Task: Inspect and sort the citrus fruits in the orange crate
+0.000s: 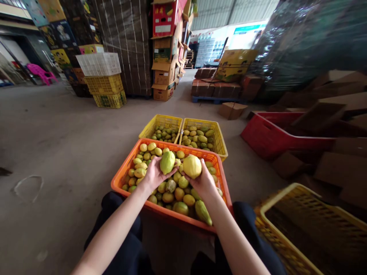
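My left hand (154,176) holds a green-yellow lemon (167,162), its fingers curled beneath the fruit. In my right hand (204,184) is a larger, paler yellow lemon (192,166), gripped from the right side and below. Both hands are over an orange plastic crate (126,194) between my knees. Many lemons (179,194) in yellow, green and orange-yellow tones fill the crate. One of them, a greyish lemon (171,186), looks spoiled. A long green fruit (203,212) lies at the crate's near right corner.
Two yellow crates with fruit, a left one (146,131) and a right one (221,141), stand beyond the orange crate. A yellow basket (282,233) is at my right, near a red bin (259,133) and cardboard. Stacked cartons (163,51) and white and yellow crates (107,84) stand farther back.
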Action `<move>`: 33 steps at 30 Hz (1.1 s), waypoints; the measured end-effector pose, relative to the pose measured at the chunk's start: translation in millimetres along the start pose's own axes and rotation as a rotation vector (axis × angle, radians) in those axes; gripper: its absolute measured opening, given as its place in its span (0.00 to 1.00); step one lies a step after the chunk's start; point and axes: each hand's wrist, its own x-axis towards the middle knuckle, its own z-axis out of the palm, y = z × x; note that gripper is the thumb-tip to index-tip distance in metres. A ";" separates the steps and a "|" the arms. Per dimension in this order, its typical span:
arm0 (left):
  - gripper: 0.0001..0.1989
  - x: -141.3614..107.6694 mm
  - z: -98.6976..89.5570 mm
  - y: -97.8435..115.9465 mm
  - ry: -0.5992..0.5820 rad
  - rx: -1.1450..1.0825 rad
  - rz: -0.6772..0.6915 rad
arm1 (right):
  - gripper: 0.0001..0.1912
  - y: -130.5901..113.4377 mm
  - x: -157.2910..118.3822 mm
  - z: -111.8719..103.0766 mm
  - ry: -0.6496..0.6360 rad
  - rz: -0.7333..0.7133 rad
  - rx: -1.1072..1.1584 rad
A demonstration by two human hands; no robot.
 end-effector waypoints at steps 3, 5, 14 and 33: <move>0.23 2.1 0.0 -0.8 0.019 0.001 0.000 | 0.23 -3.2 -3.0 -4.8 -0.129 -0.020 0.037; 0.23 2.9 0.8 -1.2 0.049 0.016 -0.010 | 0.22 -5.1 -5.0 -7.0 -0.183 -0.037 0.065; 0.21 1.1 12.8 -16.2 0.006 -0.245 0.052 | 0.15 3.3 1.9 -12.8 -0.124 -0.051 0.240; 0.21 34.4 37.3 -52.4 -0.042 -0.232 0.150 | 0.09 4.8 7.3 -19.0 -0.038 -0.172 0.364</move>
